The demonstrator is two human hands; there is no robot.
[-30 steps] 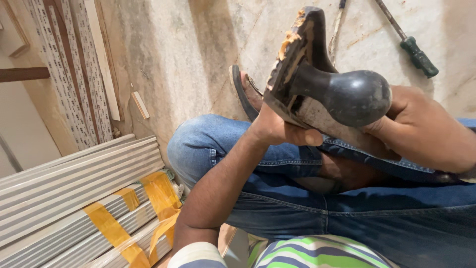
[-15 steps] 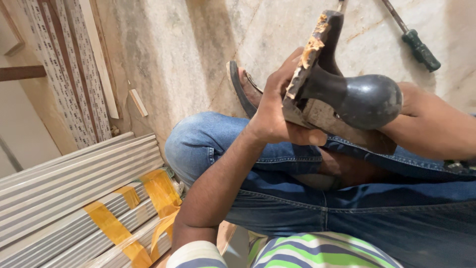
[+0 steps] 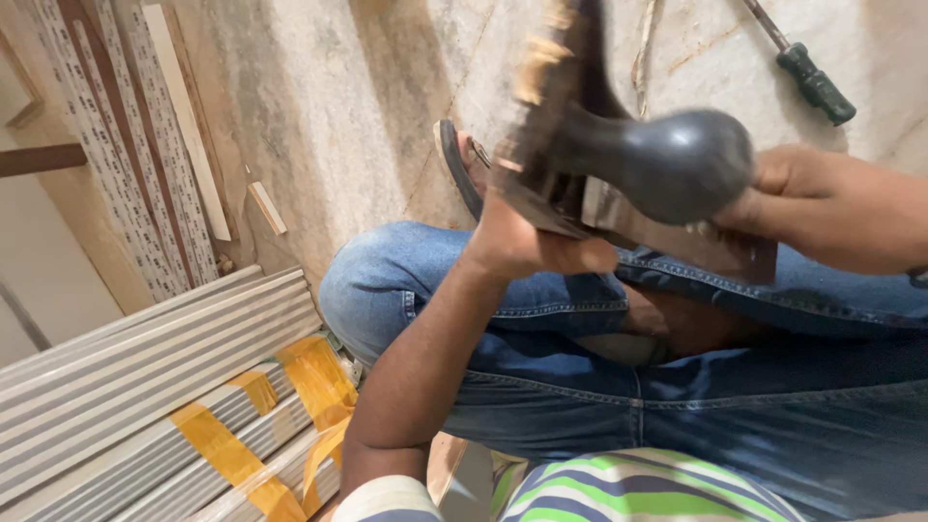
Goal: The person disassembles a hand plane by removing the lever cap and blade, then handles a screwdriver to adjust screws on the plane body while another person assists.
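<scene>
Seated on stone floor [image 3: 338, 106], knees bent, jeans-clad legs [image 3: 599, 387] drawn up, sandal [image 3: 454, 164] visible under the raised foot. Held above the lap: a hand plane [image 3: 619, 184], dark metal body turned with the rounded black knob [image 3: 677, 164] toward the camera, upper end crusted with pale dried residue. Left hand [image 3: 527, 242] closed under the near end of the tool, thumb lying along the lower edge, fingers wrapped behind and mostly hidden. Right hand [image 3: 802, 193] curled against the far side next to the knob, fingers pressed to the body; exact finger position behind the knob not discernible. Judged step: inspection or adjustment of the tool while supported in both hands, off any work surface. Next move judged to require a steady two-handed hold, tilt kept controlled so the sole edge remains away from the thigh. Elsewhere: a green-handled screwdriver [image 3: 817, 82] lying on the floor well apart at upper right; bundled grey aluminium profiles [image 3: 126, 387] strapped with yellow tape [image 3: 319, 377] at lower left; patterned strips [image 3: 116, 145] leaning beyond.
</scene>
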